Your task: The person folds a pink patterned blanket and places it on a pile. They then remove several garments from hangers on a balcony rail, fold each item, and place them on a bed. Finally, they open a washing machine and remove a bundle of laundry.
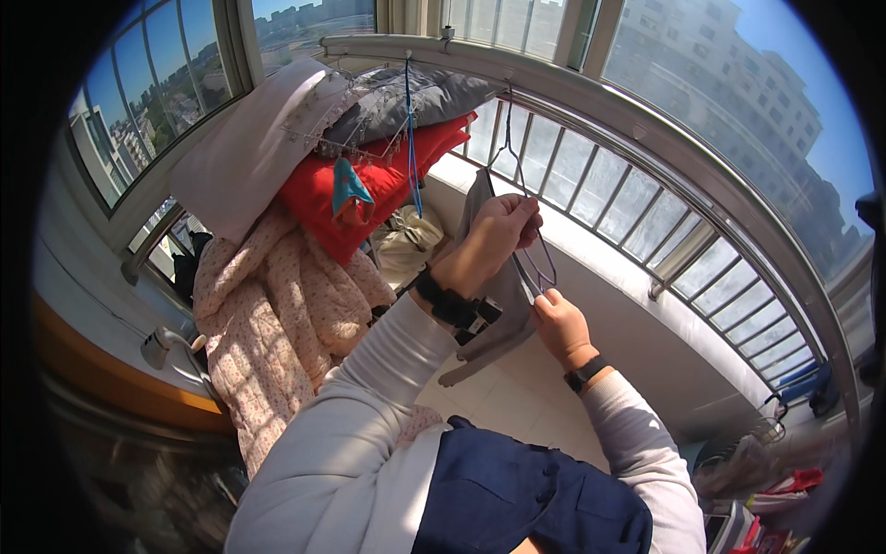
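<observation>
A thin dark wire clothes hanger hangs from the metal drying rail, tilted so one end points down. A grey garment hangs partly on it, dropping toward the floor. My left hand has its fingers closed at the hanger's wire, and hides part of the garment's upper edge. Lower and to the right, my right hand pinches the garment's edge close to the hanger's lower end. Whether the left fingers also hold cloth cannot be seen.
Left of the garment hang a blue hanger and a clip rack with a small teal cloth. Red, white and grey bedding lies behind them, above a floral quilt. A barred railing runs along the windows.
</observation>
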A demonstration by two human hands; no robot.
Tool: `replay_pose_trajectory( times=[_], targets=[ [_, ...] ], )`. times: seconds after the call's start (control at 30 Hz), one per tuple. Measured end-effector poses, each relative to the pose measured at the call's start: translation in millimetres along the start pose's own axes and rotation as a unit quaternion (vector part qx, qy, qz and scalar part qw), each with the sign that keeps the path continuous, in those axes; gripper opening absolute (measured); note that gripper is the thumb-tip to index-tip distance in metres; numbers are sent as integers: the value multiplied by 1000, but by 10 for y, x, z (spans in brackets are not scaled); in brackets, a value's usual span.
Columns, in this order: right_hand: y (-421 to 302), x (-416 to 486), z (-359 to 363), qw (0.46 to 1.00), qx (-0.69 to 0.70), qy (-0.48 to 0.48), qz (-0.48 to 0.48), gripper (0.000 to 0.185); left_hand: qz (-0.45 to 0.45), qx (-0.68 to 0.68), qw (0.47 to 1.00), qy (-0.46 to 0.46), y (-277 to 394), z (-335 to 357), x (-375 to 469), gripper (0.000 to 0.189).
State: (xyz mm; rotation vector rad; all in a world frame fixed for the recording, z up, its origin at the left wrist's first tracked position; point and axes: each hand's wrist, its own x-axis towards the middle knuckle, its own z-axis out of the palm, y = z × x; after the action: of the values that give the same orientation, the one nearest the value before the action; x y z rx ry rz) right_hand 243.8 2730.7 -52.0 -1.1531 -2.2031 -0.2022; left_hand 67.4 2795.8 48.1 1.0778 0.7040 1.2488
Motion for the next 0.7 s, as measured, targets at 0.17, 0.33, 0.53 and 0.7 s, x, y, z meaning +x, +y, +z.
replay_pose_trajectory(
  times=[0.17, 0.33, 0.53, 0.7],
  targets=[
    [232, -74, 69, 982, 117, -10, 150, 16, -4, -102, 994, -42, 224, 54, -176, 16],
    [414, -1, 164, 948, 175, -34, 265, 23, 51, -21, 998, -35, 317, 87, -416, 16],
    [429, -152, 194, 945, 196, -37, 258, 21, 44, -1, 998, -41, 287, -113, -714, 14],
    [547, -560, -291, 929, 263, -82, 246, 12, -18, -10, 997, -78, -527, -150, -981, 12]
  ],
)
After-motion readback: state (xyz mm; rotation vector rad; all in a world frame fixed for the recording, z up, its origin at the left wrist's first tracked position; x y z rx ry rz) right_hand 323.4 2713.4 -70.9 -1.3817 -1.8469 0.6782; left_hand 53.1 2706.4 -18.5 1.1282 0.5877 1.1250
